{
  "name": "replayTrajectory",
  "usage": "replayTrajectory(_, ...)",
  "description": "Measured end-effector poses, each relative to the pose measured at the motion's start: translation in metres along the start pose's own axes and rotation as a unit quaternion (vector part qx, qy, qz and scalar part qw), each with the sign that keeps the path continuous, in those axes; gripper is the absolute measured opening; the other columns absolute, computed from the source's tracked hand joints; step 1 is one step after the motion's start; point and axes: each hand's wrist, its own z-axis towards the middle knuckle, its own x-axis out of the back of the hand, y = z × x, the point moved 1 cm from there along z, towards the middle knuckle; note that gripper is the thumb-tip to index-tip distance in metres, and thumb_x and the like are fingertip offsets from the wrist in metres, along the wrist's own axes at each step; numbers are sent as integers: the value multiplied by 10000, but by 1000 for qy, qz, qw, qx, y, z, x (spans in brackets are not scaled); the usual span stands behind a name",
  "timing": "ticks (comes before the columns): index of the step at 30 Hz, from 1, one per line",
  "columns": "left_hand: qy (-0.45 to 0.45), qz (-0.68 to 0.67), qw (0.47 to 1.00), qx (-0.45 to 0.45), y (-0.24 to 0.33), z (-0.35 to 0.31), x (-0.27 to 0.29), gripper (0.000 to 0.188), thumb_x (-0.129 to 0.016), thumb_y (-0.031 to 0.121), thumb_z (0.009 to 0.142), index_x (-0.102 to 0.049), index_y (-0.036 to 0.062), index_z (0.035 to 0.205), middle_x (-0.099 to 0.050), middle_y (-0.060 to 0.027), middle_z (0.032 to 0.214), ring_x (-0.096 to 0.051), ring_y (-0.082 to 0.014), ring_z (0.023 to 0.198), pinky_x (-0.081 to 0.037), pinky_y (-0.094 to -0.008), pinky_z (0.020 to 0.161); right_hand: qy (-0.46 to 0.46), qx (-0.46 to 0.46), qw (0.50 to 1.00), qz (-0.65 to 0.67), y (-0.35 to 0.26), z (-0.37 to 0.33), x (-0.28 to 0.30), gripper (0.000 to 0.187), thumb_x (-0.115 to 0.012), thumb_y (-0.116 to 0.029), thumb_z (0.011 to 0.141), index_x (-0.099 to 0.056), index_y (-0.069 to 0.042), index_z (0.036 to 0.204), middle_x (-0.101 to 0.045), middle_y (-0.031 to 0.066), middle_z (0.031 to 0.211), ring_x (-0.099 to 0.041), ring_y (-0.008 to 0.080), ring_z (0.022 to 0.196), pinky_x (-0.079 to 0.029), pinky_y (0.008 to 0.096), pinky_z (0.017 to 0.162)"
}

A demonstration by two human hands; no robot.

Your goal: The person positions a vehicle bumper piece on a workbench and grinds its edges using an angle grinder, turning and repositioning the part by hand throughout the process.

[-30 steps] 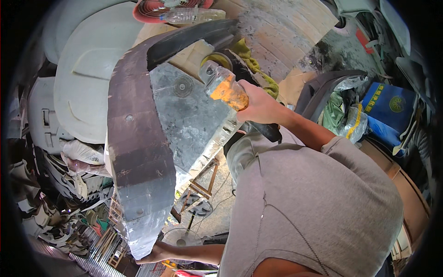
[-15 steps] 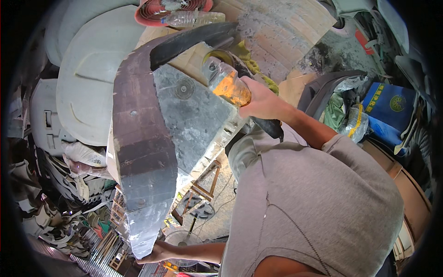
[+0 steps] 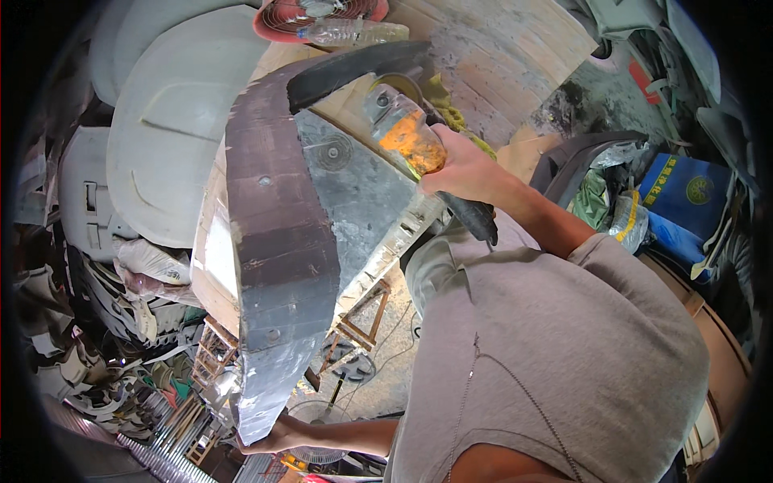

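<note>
A long, curved panel [image 3: 283, 229], dark brown to grey with patchy scuffs, lies across a worktable [image 3: 366, 209]. My left hand [image 3: 278, 435] is closed on its narrow lower end, with the fingers partly hidden beneath. In my right hand [image 3: 465, 165] is an angle grinder [image 3: 412, 143] with an orange, worn body and a dark rear end. Its round disc [image 3: 400, 84] sits near the panel's far curved end [image 3: 362, 68]; whether they touch I cannot tell.
Large pale grey panels [image 3: 181, 129] are stacked at the left. Beyond the table are a red fan [image 3: 278, 22], a clear plastic bottle [image 3: 354, 32] and cardboard [image 3: 507, 48]. A blue bag [image 3: 688, 189] stands at right. A floor fan [image 3: 318, 431] is near my left forearm.
The curved panel has shifted to the right on the table, baring more of the pale surface on its left. My left hand keeps its hold; the grinder has moved only slightly.
</note>
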Motion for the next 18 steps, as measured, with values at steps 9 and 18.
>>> replayTrajectory(9,3,70,997,-35,-8,-5,4,559,-868,113,788,-482,-4,1176,-583,-109,1067,-602,-228,997,-496,-408,880,33,10,999,-22,-1,7,-23,691,-805,-114,692,-478,18,1286,-612,113,1081,-589,193,1022,-469,327,915)
replayTrajectory(18,12,-6,1000,-7,-2,-3,-4,611,-894,103,760,-467,1,1186,-583,-104,1044,-612,-224,943,-517,-413,844,54,12,998,-42,-7,3,-24,686,-802,-121,677,-492,18,1273,-616,129,1087,-589,200,1020,-467,339,912)
